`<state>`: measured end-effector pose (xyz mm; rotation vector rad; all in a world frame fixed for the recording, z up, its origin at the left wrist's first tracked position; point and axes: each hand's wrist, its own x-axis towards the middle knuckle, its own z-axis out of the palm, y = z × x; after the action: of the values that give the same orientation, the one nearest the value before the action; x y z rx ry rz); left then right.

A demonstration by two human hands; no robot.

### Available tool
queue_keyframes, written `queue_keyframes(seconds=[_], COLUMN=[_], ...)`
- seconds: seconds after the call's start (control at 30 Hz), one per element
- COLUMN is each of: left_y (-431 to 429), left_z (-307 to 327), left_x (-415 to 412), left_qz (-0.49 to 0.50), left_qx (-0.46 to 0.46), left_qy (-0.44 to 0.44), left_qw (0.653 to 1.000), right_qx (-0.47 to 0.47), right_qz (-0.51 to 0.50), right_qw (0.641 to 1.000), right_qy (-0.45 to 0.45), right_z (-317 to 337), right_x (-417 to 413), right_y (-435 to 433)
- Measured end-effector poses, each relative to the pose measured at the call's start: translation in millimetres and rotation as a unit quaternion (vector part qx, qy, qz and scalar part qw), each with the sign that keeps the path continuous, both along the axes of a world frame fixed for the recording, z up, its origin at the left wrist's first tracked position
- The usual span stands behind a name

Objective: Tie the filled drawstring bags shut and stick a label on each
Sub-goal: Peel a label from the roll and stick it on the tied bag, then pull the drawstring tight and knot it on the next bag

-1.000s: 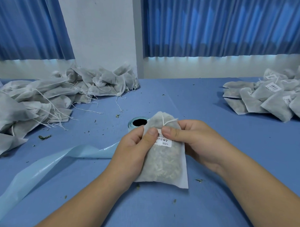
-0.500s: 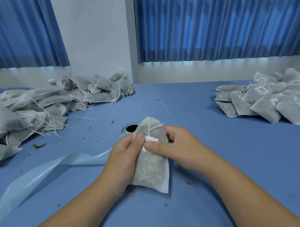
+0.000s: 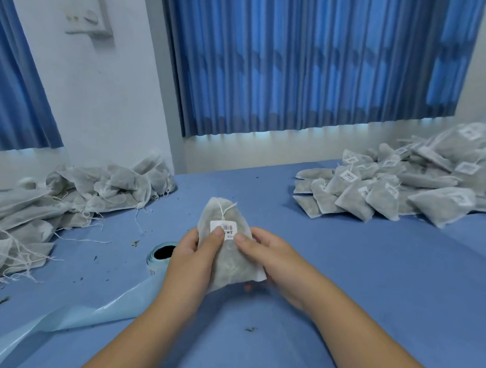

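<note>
A filled white drawstring bag (image 3: 228, 263) stands tilted above the blue table, its tied string at the top. Both hands hold it. My left hand (image 3: 195, 259) grips its left side with the thumb on a white barcode label (image 3: 223, 229) stuck near the top. My right hand (image 3: 264, 256) grips the right side, thumb at the label's right edge. A pile of unlabelled bags (image 3: 70, 202) with loose strings lies at the left. A pile of labelled bags (image 3: 396, 189) lies at the right.
A roll of pale blue label backing (image 3: 161, 254) sits just left of my hands, and its strip (image 3: 66, 321) trails toward the front left. Dry herb crumbs dot the blue table (image 3: 370, 284). Blue curtains (image 3: 309, 62) hang behind.
The bag has been lifted and tilted up toward the camera. Both thumbs have slid onto the lower edge of the label, which now shows flat on the bag.
</note>
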<state>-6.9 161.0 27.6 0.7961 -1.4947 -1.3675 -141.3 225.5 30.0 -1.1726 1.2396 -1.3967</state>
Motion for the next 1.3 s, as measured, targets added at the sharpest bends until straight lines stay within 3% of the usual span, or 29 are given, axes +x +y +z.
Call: queue_keyframes(seconds=[0.1, 0.33, 0.5, 0.6, 0.93, 1.03, 1.13, 1.17, 1.23, 1.3], left_y=[1, 25, 46, 55, 31, 20, 4, -2, -12, -19], left_z=[8, 21, 41, 49, 38, 34, 28, 25, 19, 14], left_x=[-38, -130, -166, -170, -116, -87, -48, -32, 1, 35], left_qz=[-0.013, -0.141, -0.184, -0.207, -0.147, -0.102, -0.029, 0.004, 0.058, 0.096], left_qx=[0.005, 0.076, 0.132, 0.149, 0.16, 0.106, -0.019, -0.084, -0.2, -0.241], left_qy=[-0.005, -0.018, 0.057, 0.079, 0.063, 0.02, -0.081, -0.141, -0.285, -0.4], left_qw=[1.0, 0.987, 0.972, 0.964, 0.974, 0.989, 0.996, 0.986, 0.935, 0.879], right_qx=[0.004, -0.016, -0.148, -0.12, 0.007, 0.028, 0.046, 0.05, 0.056, 0.047], right_qz=[-0.017, -0.228, -0.368, -0.442, -0.325, -0.278, -0.235, -0.223, -0.194, -0.153], right_qw=[1.0, 0.96, 0.867, 0.838, 0.911, 0.929, 0.952, 0.962, 0.978, 0.984], right_qy=[-0.026, -0.16, -0.301, -0.296, -0.252, -0.241, -0.189, -0.149, -0.048, 0.075], right_z=[0, 10, 39, 42, 7, 8, 10, 11, 13, 15], right_x=[-29, -112, -187, -213, -147, -114, -76, -63, -37, -10], right_y=[19, 60, 81, 88, 38, 18, -3, -11, -25, -39])
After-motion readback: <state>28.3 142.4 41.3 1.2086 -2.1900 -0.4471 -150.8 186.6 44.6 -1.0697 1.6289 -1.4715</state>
